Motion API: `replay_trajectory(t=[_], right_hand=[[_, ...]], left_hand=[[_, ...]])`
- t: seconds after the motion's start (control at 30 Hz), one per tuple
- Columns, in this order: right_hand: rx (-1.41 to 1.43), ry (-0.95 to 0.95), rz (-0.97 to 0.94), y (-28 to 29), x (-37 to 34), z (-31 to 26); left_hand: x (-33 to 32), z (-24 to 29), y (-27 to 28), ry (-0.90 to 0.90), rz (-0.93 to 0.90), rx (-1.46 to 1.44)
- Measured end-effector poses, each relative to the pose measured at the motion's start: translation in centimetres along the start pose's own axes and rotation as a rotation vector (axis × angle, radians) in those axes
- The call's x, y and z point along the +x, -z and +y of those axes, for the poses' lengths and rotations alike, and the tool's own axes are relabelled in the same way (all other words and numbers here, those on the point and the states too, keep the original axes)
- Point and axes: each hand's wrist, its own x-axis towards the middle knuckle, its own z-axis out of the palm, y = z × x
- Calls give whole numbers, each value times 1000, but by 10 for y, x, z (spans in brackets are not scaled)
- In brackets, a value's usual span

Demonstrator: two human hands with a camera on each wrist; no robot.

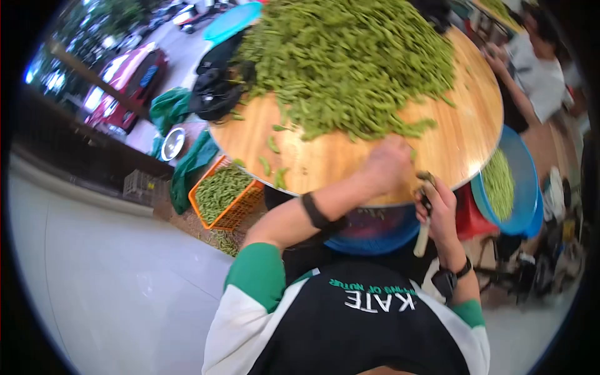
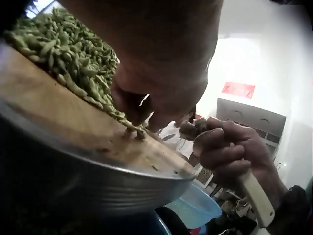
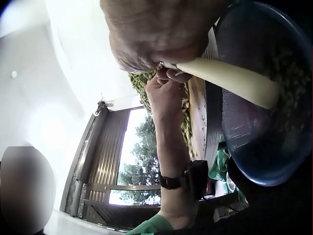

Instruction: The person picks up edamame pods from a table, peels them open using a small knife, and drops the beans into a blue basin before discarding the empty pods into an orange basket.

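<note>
In the head view my left hand (image 1: 390, 165), fingers curled, is over the near edge of the round wooden tabletop (image 1: 475, 119). A green bean pod (image 1: 413, 155) shows at its fingertips, partly hidden by them. Just to the right, my right hand (image 1: 442, 209) grips a knife by its cream handle (image 1: 422, 239); the handle points down past the fist in the left wrist view, and the blade is mostly hidden. A dark cover (image 1: 426, 179) sits on the right thumb. Beyond the left hand lies a large heap of green bean pods (image 1: 356, 62).
Below the table edge is a blue basket (image 1: 375, 240). A blue tub (image 1: 525, 156) of green beans (image 1: 499, 187) stands at right. An orange crate (image 1: 212, 222) of pods is on the floor at left. A black bag (image 1: 215, 94) lies on the table's left side; another person (image 1: 531, 69) sits at right.
</note>
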Motion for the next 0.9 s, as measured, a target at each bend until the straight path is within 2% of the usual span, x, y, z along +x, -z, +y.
replay_trajectory(t=[0.07,0.13,0.27,0.37,0.43,0.47,0.5,0.53,0.57,0.67,0.73,0.77,0.83,0.9], right_hand=[[19,4,19,10,4,1],[15,9,10,14,6,4],[66,-25,-9,13,11,7],[84,-43,-64,6,13,6],[108,-52,-99,1,14,9],[134,-59,-132,-2,14,10],[134,-63,-135,-5,13,10],[157,-60,-220,-9,12,8],[179,-56,-304,-12,12,7],[188,-100,-300,-25,10,9],[203,-148,-316,-26,6,5],[225,-171,-336,-26,7,4],[274,-199,-349,-26,8,9],[286,-207,-354,-31,6,4]], left_hand=[[4,-8,-8,46,11,106],[2,1,-16,85,177,-35],[-7,0,2,81,163,13],[-14,1,20,67,245,-45],[-19,6,35,436,-19,-924],[-23,6,36,440,-18,-924],[-28,8,37,509,-63,-1123],[-32,9,39,574,-108,-1323],[-35,7,40,574,-106,-1324],[-47,4,46,647,-119,-1406],[-48,7,39,690,-2,-1306],[-51,7,38,618,30,-1221],[-52,13,50,704,27,-1257],[-54,16,54,665,51,-1272]])
